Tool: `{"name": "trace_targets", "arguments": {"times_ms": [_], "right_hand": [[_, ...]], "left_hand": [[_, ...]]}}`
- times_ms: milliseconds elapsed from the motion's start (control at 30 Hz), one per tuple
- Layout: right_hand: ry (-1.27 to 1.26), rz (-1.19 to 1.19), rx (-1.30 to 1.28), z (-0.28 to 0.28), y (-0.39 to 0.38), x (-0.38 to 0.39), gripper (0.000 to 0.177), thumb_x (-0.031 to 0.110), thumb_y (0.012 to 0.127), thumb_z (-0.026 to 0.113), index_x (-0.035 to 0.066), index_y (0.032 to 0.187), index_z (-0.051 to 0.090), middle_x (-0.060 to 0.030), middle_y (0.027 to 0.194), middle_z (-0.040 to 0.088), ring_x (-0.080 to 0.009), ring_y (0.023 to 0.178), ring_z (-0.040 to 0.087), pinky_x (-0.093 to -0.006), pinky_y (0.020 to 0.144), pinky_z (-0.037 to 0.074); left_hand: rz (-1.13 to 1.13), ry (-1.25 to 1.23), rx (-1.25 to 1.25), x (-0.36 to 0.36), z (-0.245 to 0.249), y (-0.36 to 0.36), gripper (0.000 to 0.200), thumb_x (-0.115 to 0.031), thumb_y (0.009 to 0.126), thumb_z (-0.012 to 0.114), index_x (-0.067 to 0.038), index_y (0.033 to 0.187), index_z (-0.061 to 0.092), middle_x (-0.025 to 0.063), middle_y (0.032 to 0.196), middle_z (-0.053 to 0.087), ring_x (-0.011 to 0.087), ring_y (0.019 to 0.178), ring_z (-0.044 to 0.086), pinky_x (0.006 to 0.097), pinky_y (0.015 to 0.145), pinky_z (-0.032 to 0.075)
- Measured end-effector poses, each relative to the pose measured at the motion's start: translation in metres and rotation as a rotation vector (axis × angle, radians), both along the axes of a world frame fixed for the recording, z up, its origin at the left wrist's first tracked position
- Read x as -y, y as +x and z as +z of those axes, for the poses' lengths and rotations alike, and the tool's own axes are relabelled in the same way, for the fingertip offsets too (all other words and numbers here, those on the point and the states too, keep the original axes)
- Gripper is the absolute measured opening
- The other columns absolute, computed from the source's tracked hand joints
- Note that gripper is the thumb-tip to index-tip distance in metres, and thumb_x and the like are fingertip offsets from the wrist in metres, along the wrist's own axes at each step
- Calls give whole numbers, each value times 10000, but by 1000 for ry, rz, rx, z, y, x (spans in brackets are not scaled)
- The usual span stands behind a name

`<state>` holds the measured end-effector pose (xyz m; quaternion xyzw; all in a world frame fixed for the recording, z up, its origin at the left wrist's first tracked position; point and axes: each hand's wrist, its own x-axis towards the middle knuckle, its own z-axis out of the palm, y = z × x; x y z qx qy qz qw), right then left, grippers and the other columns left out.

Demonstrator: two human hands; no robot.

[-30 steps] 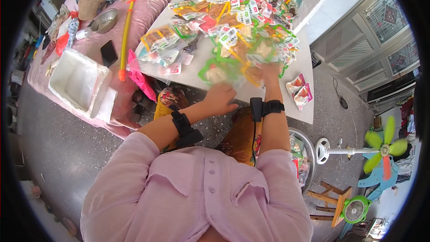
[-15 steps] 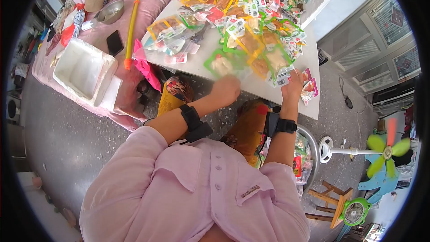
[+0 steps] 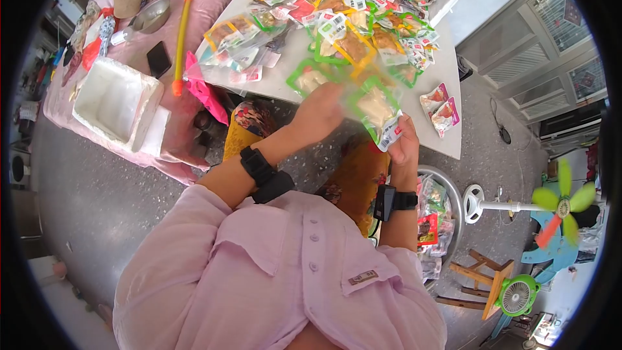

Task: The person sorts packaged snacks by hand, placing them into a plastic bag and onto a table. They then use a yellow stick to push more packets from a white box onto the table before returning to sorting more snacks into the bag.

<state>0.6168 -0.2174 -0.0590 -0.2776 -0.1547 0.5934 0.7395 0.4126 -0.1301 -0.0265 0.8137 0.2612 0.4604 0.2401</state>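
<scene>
My right hand (image 3: pixel 406 141) pinches the lower end of a green-edged clear packet (image 3: pixel 376 107) with pale food inside, held over the table's front edge. Closed and a little blurred, my left hand (image 3: pixel 322 109) is at the packet's left side, beside another green-edged packet (image 3: pixel 310 78); what its fingers grip is hidden. Behind both hands, a heap of colourful food packets (image 3: pixel 353 48) covers much of the white table (image 3: pixel 424 113). Two small red-and-white packets (image 3: pixel 444 113) lie at the table's right side.
A white foam box (image 3: pixel 120 104), a dark phone (image 3: pixel 159 59) and a metal bowl (image 3: pixel 152 16) rest on the pink-covered bed at left. Below the table at right stands a metal basin (image 3: pixel 458 214) of packets. Fans (image 3: pixel 564 207) and a wooden stool (image 3: pixel 492 285) stand farther right.
My right hand has drawn down and left with the green-edged packet, away from the two small packets. My left hand has risen slightly towards it.
</scene>
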Motion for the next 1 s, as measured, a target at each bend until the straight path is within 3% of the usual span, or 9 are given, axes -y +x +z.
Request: {"name": "trace_targets", "arguments": {"times_ms": [100,233,367,467,633,733,767,867,1000], "right_hand": [[-109,84,2,1,-20,12,210,88,774,478,25,968,429,-149,913,526,-261,759,556,-378,636,486],[-174,146,249,0,-30,42,325,163,759,522,8,1028,425,-134,999,497,-245,895,512,-373,754,440],[-83,275,397,11,-27,76,525,349,703,595,33,1090,435,-80,1051,485,-194,970,461,-315,794,392],[48,365,524,25,-31,85,429,284,725,590,41,1057,469,-59,1011,511,-150,905,489,-261,745,398],[-307,251,716,13,-29,92,284,132,757,551,37,1018,489,-41,932,543,-130,787,528,-242,690,411],[-274,70,482,3,-37,82,240,81,773,511,32,1007,485,-47,922,546,-140,788,534,-266,698,426],[-248,10,386,1,-38,79,229,69,778,498,30,1002,483,-51,923,545,-146,798,535,-276,705,431],[-254,-137,255,1,-39,71,213,36,788,456,25,999,476,-67,925,544,-164,816,540,-305,725,442],[-248,-261,236,-10,-34,62,247,32,790,440,16,1037,442,-95,954,535,-195,838,545,-318,723,452]], "left_hand": [[-184,329,-187,4,17,-13,366,-70,585,571,-73,948,522,125,1046,444,320,961,429,382,803,355],[-353,297,-213,21,14,-26,300,-87,600,567,-78,898,538,96,979,486,301,924,455,391,769,363],[-357,-399,-515,33,6,-31,177,-166,701,542,-46,830,531,120,786,527,235,768,514,328,670,391],[-418,-596,-465,37,-10,-30,198,-219,750,519,-31,812,524,122,708,529,183,679,522,289,605,394],[-491,-996,-673,30,9,-18,208,-232,766,509,-32,820,528,91,718,536,111,670,505,243,576,389],[-479,-992,-331,17,-13,-13,227,-265,760,522,-46,819,531,69,728,534,79,679,489,218,588,384],[-403,-695,-169,8,-28,-11,234,-288,744,530,-66,821,534,76,726,527,137,687,503,248,599,393],[-19,-282,-403,-1,-10,-4,229,-285,716,542,-73,803,533,97,740,518,226,712,505,302,629,410],[62,-70,-616,0,-16,9,213,-235,686,513,-58,805,513,122,806,514,284,774,507,377,658,424]]}}
